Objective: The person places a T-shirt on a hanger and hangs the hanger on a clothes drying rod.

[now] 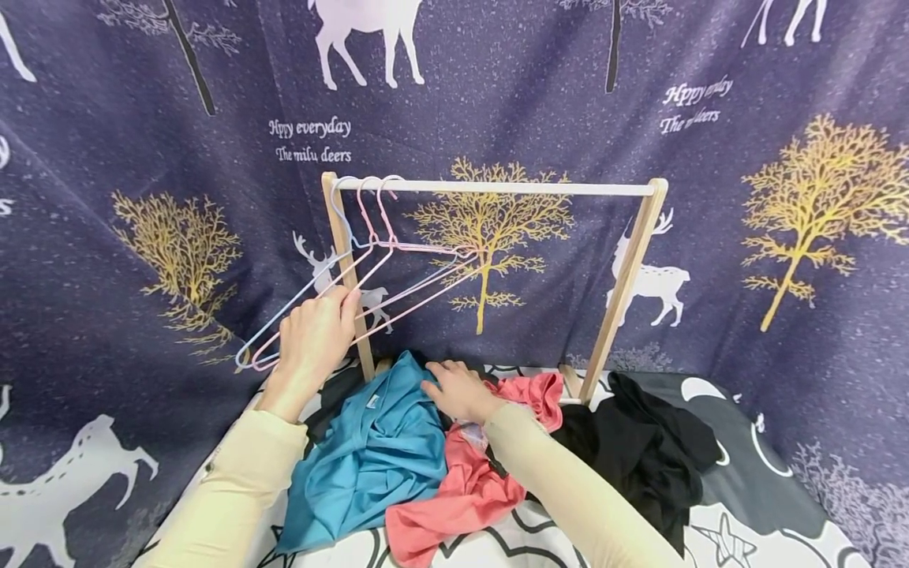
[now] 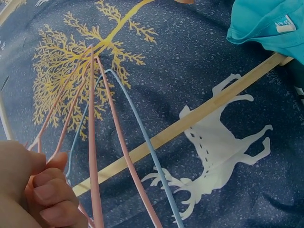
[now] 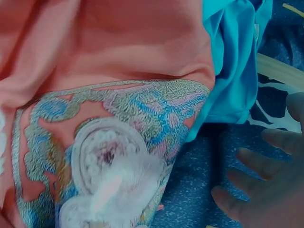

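My left hand (image 1: 316,335) grips a pink hanger (image 2: 93,142) by its slanting arm, fingers curled in. Beside it are a second pink hanger and a blue hanger (image 2: 148,142); all three hook over the left end of the white rod (image 1: 525,188). My right hand (image 1: 461,392) is low among the clothes, where a teal garment (image 1: 376,450) meets a coral garment (image 1: 476,481). In the right wrist view its fingers are spread and apart from the cloth. That view also shows a colourful raised pattern (image 3: 156,109) on the coral cloth.
Wooden posts (image 1: 625,276) carry the rod at both ends. A black garment (image 1: 653,457) lies heaped by the right post. Patterned bedding (image 1: 731,544) is under the clothes, and a dark blue curtain (image 1: 497,102) with deer and trees hangs close behind the rack.
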Motion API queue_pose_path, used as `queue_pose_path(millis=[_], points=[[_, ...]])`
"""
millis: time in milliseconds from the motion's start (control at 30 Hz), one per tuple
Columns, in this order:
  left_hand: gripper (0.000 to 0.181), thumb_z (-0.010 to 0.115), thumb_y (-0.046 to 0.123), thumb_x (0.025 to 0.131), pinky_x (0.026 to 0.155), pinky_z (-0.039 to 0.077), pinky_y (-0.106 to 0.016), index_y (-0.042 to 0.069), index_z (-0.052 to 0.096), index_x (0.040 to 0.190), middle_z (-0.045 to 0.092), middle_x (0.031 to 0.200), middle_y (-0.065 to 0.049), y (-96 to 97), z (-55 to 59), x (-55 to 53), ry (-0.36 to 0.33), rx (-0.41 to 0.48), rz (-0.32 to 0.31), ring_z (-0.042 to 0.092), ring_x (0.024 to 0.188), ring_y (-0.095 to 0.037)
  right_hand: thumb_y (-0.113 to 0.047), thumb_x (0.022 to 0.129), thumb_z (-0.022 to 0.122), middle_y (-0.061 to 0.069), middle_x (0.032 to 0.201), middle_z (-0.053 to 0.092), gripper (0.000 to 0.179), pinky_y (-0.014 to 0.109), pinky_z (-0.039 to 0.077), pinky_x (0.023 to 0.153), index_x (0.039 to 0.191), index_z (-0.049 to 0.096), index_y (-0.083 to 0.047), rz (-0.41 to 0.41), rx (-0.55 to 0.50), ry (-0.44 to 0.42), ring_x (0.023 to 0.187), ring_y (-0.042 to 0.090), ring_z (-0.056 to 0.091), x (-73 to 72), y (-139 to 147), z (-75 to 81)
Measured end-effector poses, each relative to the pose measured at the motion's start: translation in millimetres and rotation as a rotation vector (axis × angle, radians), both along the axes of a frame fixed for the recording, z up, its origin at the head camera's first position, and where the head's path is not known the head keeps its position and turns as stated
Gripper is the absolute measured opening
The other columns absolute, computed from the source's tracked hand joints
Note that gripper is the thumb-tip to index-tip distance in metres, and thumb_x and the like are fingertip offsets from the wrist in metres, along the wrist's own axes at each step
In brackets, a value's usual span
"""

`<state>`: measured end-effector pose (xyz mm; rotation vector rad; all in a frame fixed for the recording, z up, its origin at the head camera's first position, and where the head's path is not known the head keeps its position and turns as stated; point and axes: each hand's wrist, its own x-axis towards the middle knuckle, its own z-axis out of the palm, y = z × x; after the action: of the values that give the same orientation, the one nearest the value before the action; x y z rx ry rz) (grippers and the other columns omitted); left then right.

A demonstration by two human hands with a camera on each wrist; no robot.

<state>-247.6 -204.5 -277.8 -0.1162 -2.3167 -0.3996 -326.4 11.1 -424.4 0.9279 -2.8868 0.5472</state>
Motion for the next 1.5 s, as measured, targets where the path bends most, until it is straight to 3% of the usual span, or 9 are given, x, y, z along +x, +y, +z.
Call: queue_pose_path(millis=[267, 500, 733, 867, 1000, 1100, 1233, 1500], points=[[0.036, 0.046, 0.037, 0.104, 0.051, 0.038, -0.056, 0.011, 0.059, 0.081, 0.064, 0.071, -0.022, 2.0, 3.8, 1.6, 0.034, 0.037, 0.010, 0.060, 0.064, -0.048, -0.040, 0.103, 0.044, 0.013, 0.140, 0.049, 0.048, 0.055, 0.035, 0.100, 0.144, 0.047, -0.016, -0.043, -0.016, -0.031, 0.130, 0.033, 0.043, -6.7, -8, -3.4], [0.037, 0.045, 0.038, 0.104, 0.051, 0.038, -0.054, 0.012, 0.060, 0.083, 0.063, 0.068, -0.019, 4.5, 6.0, 9.5, 0.056, 0.062, 0.018, 0.060, 0.064, -0.046, -0.043, 0.104, 0.040, 0.013, 0.144, 0.045, 0.051, 0.053, 0.033, 0.104, 0.147, 0.043, -0.016, -0.052, -0.026, -0.081, 0.134, 0.033, 0.039, -14.6, -16, -5.7], [0.039, 0.046, 0.036, 0.104, 0.046, 0.033, -0.049, 0.014, 0.051, 0.071, 0.051, 0.055, -0.011, 5.6, 3.3, 20.0, 0.133, 0.090, 0.021, 0.056, 0.056, -0.043, -0.040, 0.104, 0.040, 0.016, 0.143, 0.047, 0.051, 0.055, 0.035, 0.102, 0.146, 0.044, -0.011, -0.060, -0.092, -0.109, 0.132, 0.035, 0.041, -26.8, -30, 0.9], [0.042, 0.044, 0.038, 0.104, 0.043, 0.028, -0.043, 0.016, 0.049, 0.069, 0.043, 0.052, -0.005, 8.8, -3.1, 30.0, 0.175, 0.110, 0.033, 0.051, 0.049, -0.038, -0.039, 0.104, 0.044, 0.015, 0.140, 0.050, 0.050, 0.056, 0.037, 0.100, 0.145, 0.045, -0.011, -0.107, -0.128, -0.117, 0.129, 0.035, 0.045, -34.6, -38, 0.5], [0.037, 0.048, 0.037, 0.103, 0.042, 0.027, -0.041, 0.012, 0.060, 0.078, 0.047, 0.053, -0.004, 11.7, -13.2, 41.7, 0.229, 0.146, 0.048, 0.051, 0.049, -0.037, -0.039, 0.102, 0.048, 0.013, 0.134, 0.056, 0.046, 0.055, 0.041, 0.095, 0.138, 0.053, -0.010, -0.192, -0.190, -0.140, 0.124, 0.034, 0.051, -40.2, -48, -2.7], [0.031, 0.050, 0.034, 0.102, 0.042, 0.028, -0.040, 0.010, 0.066, 0.088, 0.049, 0.055, -0.003, 14.2, -21.8, 48.9, 0.259, 0.166, 0.050, 0.052, 0.049, -0.036, -0.038, 0.101, 0.050, 0.012, 0.122, 0.063, 0.038, 0.052, 0.045, 0.088, 0.122, 0.063, -0.010, -0.265, -0.259, -0.154, 0.111, 0.033, 0.059, -43.6, -54, -3.8], [0.027, 0.054, 0.029, 0.101, 0.042, 0.029, -0.043, 0.009, 0.068, 0.090, 0.050, 0.056, -0.003, 15.8, -32.4, 56.8, 0.314, 0.163, 0.049, 0.053, 0.049, -0.037, -0.042, 0.099, 0.051, 0.014, 0.107, 0.067, 0.035, 0.049, 0.048, 0.079, 0.097, 0.067, -0.010, -0.347, -0.291, -0.143, 0.097, 0.034, 0.063, -47.5, -62, -1.9], [0.018, 0.063, 0.020, 0.094, 0.042, 0.029, -0.045, 0.009, 0.066, 0.080, 0.049, 0.054, -0.004, 9.5, -53.9, 69.4, 0.418, 0.172, 0.033, 0.052, 0.050, -0.038, -0.052, 0.095, 0.053, 0.021, 0.116, 0.065, 0.056, 0.051, 0.050, 0.081, 0.115, 0.068, -0.002, -0.452, -0.241, -0.146, 0.101, 0.038, 0.064, -49.4, -73, -0.1]])
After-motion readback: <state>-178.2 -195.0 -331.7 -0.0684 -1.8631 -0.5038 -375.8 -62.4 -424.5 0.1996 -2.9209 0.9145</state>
